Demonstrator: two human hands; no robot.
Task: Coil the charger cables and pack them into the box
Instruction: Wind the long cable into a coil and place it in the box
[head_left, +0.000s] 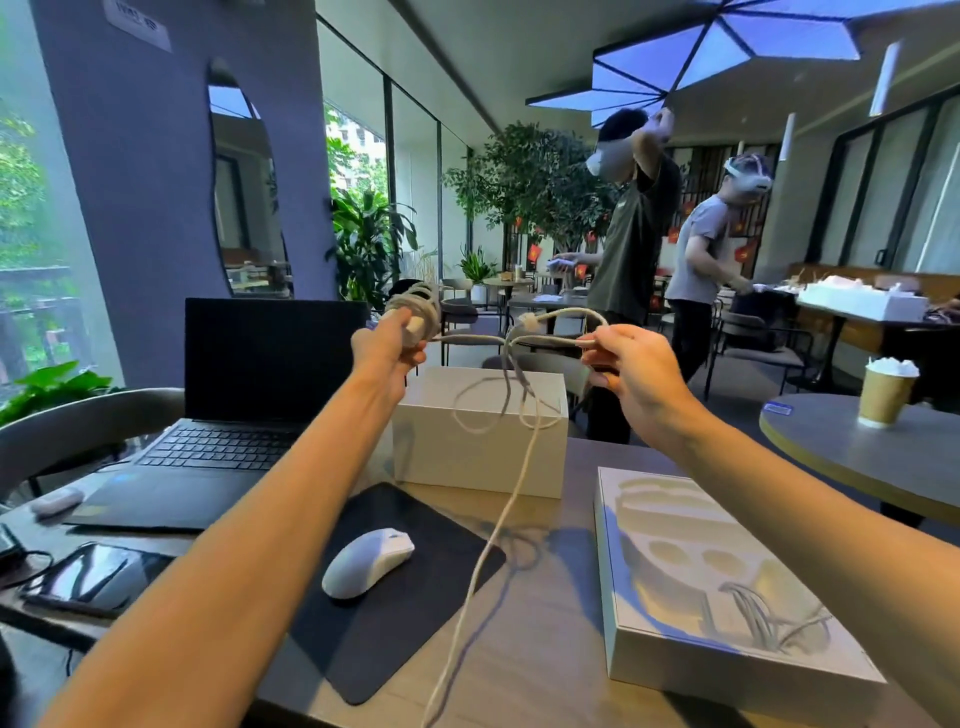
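Middle left of the frame, the left hand (387, 345) has its fingers clamped round a wound bundle of white charger cable (415, 312) held up in the air. The loose cable (511, 358) droops across the centre — soft, light, floppy stuff, looks prone to tangling — and trails down toward the bottom edge. The right hand (631, 364) pinches it near a small tie; I'd feed from there. The white box (480, 441) sits just below on the table, apparently closed.
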